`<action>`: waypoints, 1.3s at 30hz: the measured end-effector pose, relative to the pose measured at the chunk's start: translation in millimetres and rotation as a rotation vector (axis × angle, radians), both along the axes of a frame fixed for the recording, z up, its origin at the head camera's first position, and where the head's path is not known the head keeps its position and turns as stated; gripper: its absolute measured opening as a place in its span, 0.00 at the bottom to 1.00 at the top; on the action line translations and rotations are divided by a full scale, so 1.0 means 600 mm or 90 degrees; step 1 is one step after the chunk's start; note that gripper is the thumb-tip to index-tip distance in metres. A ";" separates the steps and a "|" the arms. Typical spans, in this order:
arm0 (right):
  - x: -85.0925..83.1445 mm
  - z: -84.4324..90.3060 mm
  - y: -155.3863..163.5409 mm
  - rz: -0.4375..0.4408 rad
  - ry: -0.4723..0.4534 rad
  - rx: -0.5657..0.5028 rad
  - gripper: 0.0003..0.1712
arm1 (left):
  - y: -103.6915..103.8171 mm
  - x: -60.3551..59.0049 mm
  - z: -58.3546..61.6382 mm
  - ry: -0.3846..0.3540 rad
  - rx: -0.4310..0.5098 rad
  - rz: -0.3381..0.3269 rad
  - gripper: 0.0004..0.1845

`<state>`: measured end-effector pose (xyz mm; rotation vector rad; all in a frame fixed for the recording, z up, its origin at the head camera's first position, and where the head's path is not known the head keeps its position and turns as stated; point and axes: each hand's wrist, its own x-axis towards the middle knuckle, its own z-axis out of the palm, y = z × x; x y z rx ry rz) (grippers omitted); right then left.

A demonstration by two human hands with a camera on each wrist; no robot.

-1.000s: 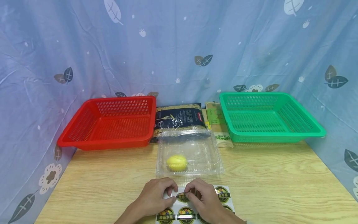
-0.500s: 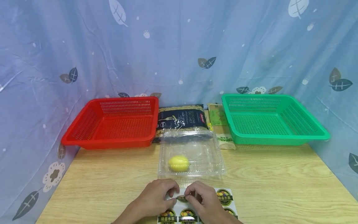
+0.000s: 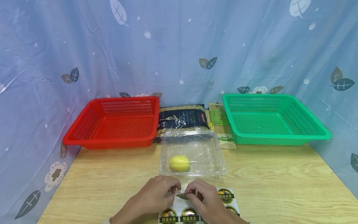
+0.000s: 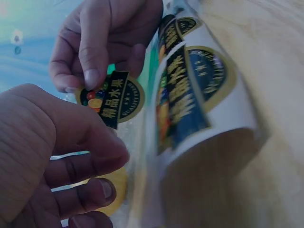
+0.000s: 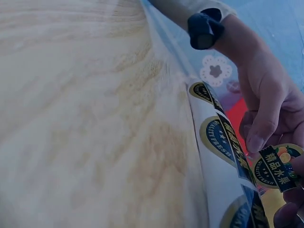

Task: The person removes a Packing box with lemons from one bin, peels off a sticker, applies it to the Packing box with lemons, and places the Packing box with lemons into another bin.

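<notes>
The right hand (image 3: 202,199) pinches a round, glossy sticker (image 3: 183,196) by its edge, peeled clear of the white backing sheet (image 3: 193,214) under the fingers. The left hand (image 3: 156,196) presses that sheet with curled fingers against the woodgrain table (image 3: 279,186). Just beyond the fingertips sits a clear plastic clamshell box (image 3: 193,155) with a yellow lemon (image 3: 179,163) inside.

A blue leaf-print curtain (image 3: 179,46) hangs behind a wooden table (image 3: 279,186).
</notes>
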<state>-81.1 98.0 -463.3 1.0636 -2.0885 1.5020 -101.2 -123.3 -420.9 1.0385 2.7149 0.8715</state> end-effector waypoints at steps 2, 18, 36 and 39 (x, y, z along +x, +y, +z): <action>-0.003 0.004 0.002 0.000 0.005 0.005 0.17 | 0.001 -0.003 0.007 0.000 -0.007 -0.004 0.15; -0.016 0.044 0.013 0.012 0.013 0.002 0.17 | 0.010 -0.009 0.033 -0.003 0.013 -0.044 0.10; -0.039 0.104 0.034 -0.017 0.021 -0.050 0.17 | 0.015 -0.016 0.072 0.050 0.125 -0.016 0.06; -0.043 0.113 0.034 -0.017 0.017 -0.057 0.17 | 0.018 -0.021 0.082 0.063 0.148 -0.007 0.04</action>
